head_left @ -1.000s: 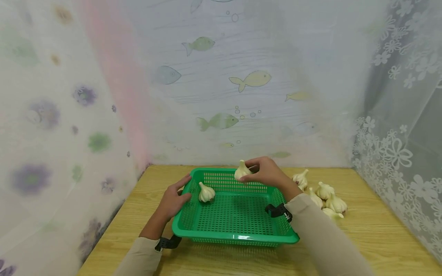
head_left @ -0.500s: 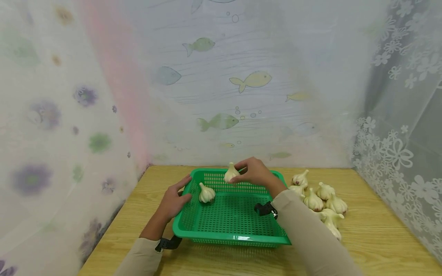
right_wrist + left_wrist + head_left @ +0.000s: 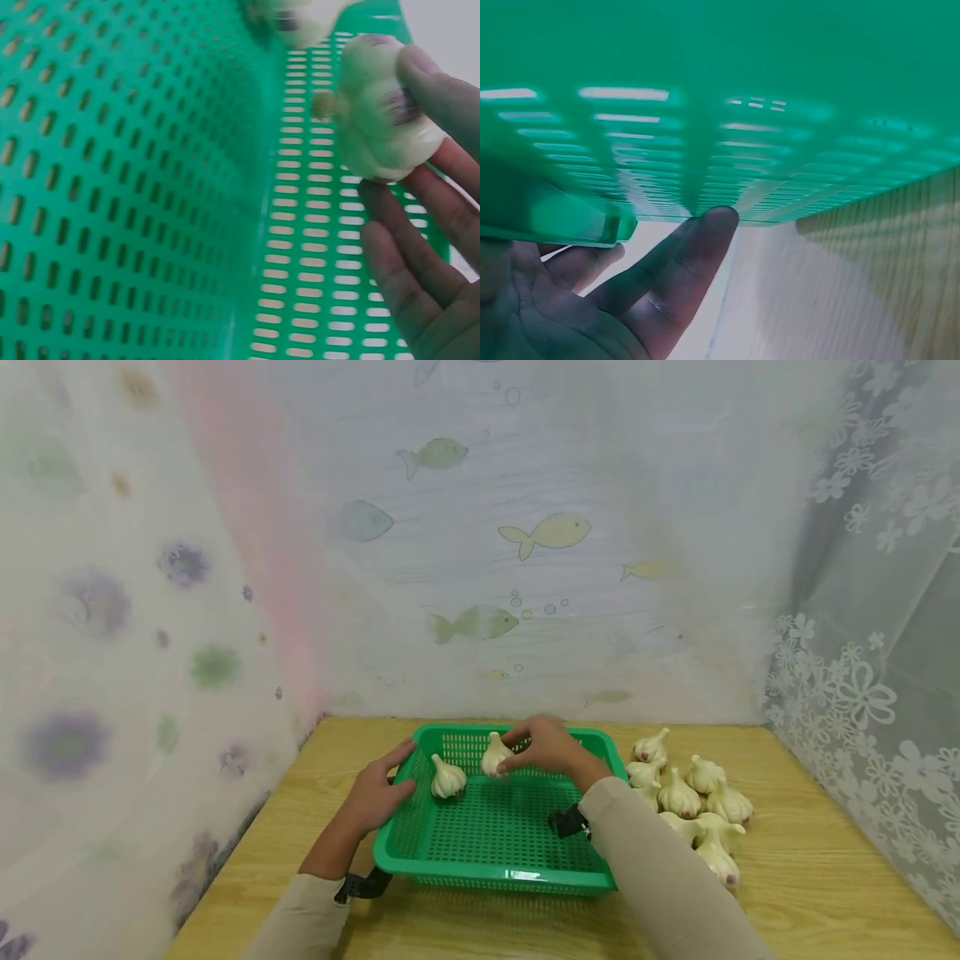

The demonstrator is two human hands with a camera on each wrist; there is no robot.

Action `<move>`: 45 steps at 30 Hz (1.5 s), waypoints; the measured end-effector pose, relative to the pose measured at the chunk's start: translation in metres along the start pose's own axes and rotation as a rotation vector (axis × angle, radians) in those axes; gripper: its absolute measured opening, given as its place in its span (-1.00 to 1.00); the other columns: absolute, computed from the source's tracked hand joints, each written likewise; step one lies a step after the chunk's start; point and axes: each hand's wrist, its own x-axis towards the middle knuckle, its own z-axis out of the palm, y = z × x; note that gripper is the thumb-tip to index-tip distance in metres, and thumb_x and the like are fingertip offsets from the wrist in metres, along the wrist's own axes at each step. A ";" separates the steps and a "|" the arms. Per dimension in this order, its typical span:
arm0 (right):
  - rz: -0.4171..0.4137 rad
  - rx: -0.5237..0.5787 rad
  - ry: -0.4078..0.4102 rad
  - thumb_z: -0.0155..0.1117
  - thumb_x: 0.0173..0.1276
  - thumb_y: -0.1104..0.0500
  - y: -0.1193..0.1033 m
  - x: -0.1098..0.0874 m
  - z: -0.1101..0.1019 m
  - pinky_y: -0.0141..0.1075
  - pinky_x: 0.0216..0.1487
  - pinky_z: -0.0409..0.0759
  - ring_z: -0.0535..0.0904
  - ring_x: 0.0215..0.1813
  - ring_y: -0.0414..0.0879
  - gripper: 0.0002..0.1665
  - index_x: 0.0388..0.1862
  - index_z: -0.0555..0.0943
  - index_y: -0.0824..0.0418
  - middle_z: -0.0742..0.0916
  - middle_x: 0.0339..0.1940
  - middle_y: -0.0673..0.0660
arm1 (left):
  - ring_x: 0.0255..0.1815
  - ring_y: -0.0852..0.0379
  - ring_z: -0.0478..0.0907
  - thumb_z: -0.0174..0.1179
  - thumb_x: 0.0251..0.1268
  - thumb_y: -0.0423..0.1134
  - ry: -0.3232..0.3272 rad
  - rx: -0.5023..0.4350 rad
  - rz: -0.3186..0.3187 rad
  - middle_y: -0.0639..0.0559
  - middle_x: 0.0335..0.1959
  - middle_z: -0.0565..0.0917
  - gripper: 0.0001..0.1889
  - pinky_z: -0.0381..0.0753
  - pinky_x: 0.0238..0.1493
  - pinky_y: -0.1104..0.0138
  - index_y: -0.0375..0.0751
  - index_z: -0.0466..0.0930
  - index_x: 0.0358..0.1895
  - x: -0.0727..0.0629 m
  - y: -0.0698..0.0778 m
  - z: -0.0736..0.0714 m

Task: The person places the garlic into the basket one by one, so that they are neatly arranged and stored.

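Observation:
A green plastic basket [image 3: 495, 878] with slotted walls stands on the table. My left hand [image 3: 375, 793] holds its left rim; in the left wrist view a finger [image 3: 686, 277] lies along the outside of the slotted wall. Inside the basket, near the far left corner, a white garlic bulb [image 3: 447, 778] rests with its stem up. My right hand [image 3: 547, 747] pinches another garlic bulb [image 3: 494, 756] by its side, stem up, over the far part of the basket. In the right wrist view that bulb [image 3: 382, 112] sits between thumb and fingers, its root end showing.
Several garlic bulbs [image 3: 679, 795] lie in a pile on the wooden table [image 3: 817, 860] right of the basket, partly behind the right forearm. A fish-print curtain [image 3: 480, 568] hangs along the table's back edge, with further curtains at both sides.
My right hand has moved left and then down into the basket with the garlic bulb, nearer the resting one. More of the pile has come into view. My left hand stays on the rim.

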 end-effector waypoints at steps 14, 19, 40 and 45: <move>0.001 -0.036 -0.068 0.66 0.12 -0.05 0.005 0.010 0.017 -0.12 0.12 0.69 0.73 0.15 -0.03 -0.36 0.18 0.76 0.13 0.79 0.14 0.07 | 0.30 -0.41 0.57 0.14 0.39 -0.39 -0.025 -0.030 -0.088 -0.03 0.71 0.07 -0.21 0.72 -0.21 0.15 -0.12 0.12 0.67 0.000 0.008 -0.005; 0.018 -0.054 -0.059 0.67 0.12 -0.04 0.004 0.009 0.021 -0.07 0.17 0.68 0.72 0.17 -0.02 -0.36 0.18 0.76 0.14 0.80 0.12 0.06 | 0.35 -0.38 0.53 0.10 0.41 -0.40 -0.017 -0.012 -0.079 -0.03 0.71 0.07 -0.23 0.67 -0.23 0.20 -0.11 0.11 0.67 0.001 0.007 -0.004; 0.010 -0.122 -0.123 0.57 0.25 -0.07 -0.003 0.006 0.031 -0.04 0.20 0.65 0.70 0.21 0.00 -0.47 0.17 0.76 0.07 0.80 0.12 0.03 | 0.25 -0.32 0.63 0.07 0.44 -0.39 0.002 -0.003 -0.082 -0.07 0.70 0.09 -0.26 0.67 -0.31 0.20 -0.12 0.13 0.67 -0.001 0.009 0.001; 0.010 -0.155 -0.097 0.56 0.25 -0.09 -0.001 0.008 0.032 -0.06 0.18 0.66 0.71 0.16 -0.05 -0.48 0.14 0.77 0.08 0.81 0.07 0.00 | 0.25 -0.33 0.63 0.07 0.44 -0.39 0.003 -0.003 -0.089 -0.07 0.70 0.10 -0.26 0.67 -0.32 0.19 -0.11 0.13 0.67 0.000 0.008 0.001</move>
